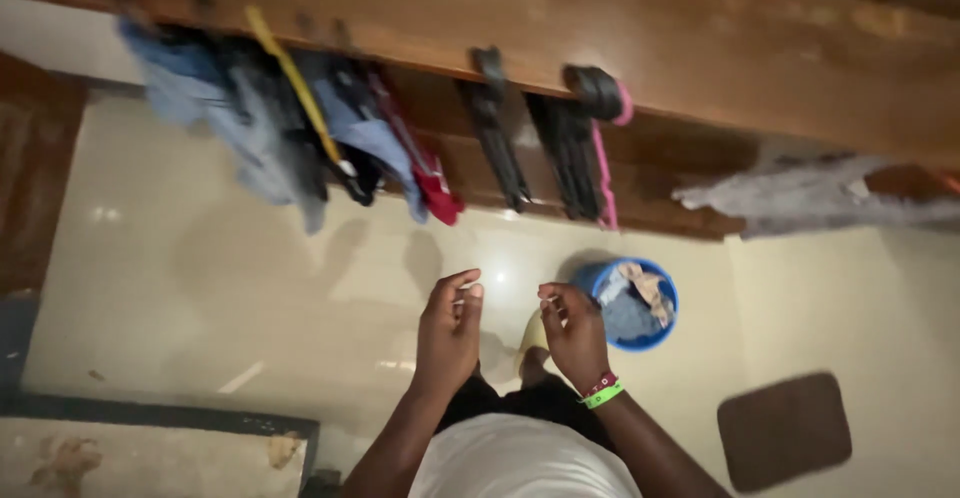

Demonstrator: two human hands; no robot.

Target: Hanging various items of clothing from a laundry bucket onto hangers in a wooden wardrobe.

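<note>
Left hand (447,330) and right hand (572,333) are raised side by side, fingers curled; whether they pinch anything is unclear. Round blue plastic bucket (630,303) sits on the cream tiled floor (200,288) just beyond the right hand, holding crumpled blue-grey and tan clothes (635,303).

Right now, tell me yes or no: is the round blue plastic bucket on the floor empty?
No. The round blue plastic bucket holds crumpled cloth, bluish-grey with a tan piece on top, beside the right hand.
</note>
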